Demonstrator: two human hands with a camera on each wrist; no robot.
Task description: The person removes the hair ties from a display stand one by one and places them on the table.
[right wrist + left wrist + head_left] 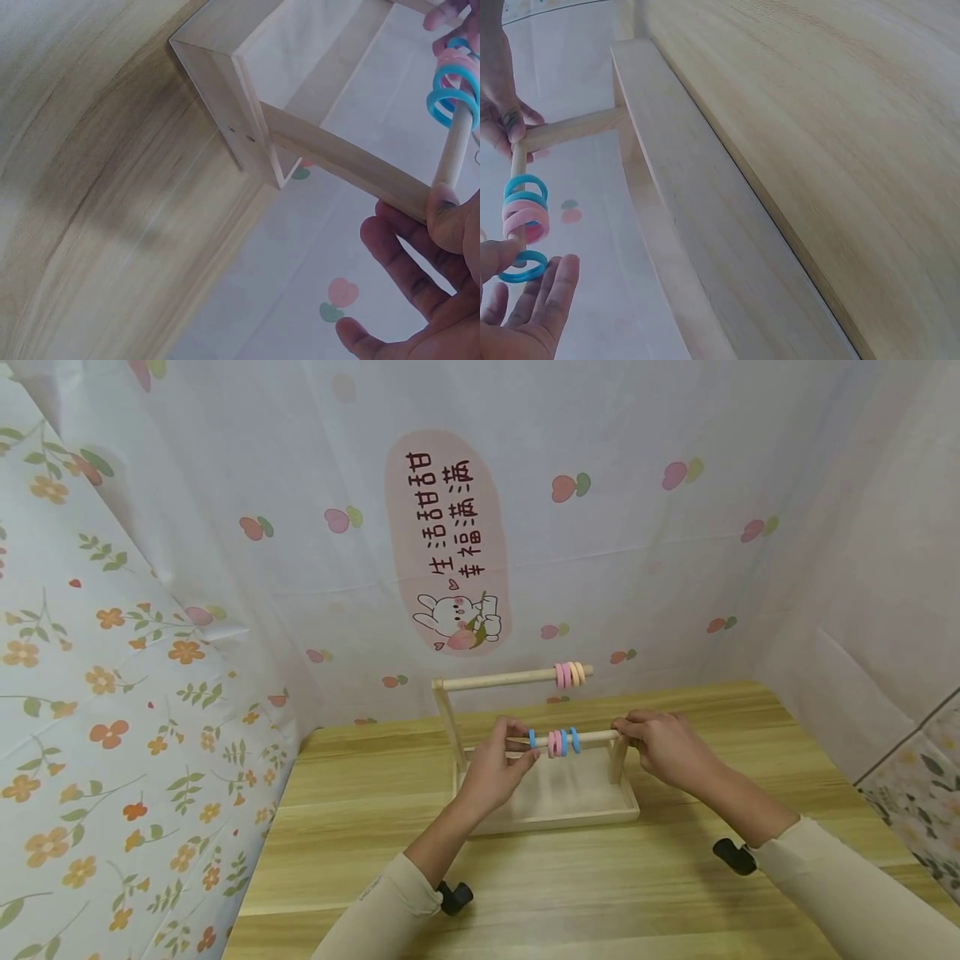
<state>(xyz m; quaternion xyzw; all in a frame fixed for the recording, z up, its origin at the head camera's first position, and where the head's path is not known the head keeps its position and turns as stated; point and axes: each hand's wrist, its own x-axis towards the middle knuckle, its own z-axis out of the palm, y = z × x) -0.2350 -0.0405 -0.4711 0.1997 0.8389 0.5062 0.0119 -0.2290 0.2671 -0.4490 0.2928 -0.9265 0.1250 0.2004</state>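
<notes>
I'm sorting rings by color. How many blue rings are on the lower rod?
3. One blue ring sits apart near the left hand; another is beside the pink rings; the last is rightmost, toward the right hand. None seems hidden.

Bright, even light; wrist views soft, hazy.

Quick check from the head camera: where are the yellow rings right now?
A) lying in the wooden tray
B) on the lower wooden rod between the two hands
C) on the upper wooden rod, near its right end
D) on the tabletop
C: the yellow rings sit beside pink ones on the upper wooden rod, near its right end; the lower wooden rod carries only blue and pink rings.
</notes>
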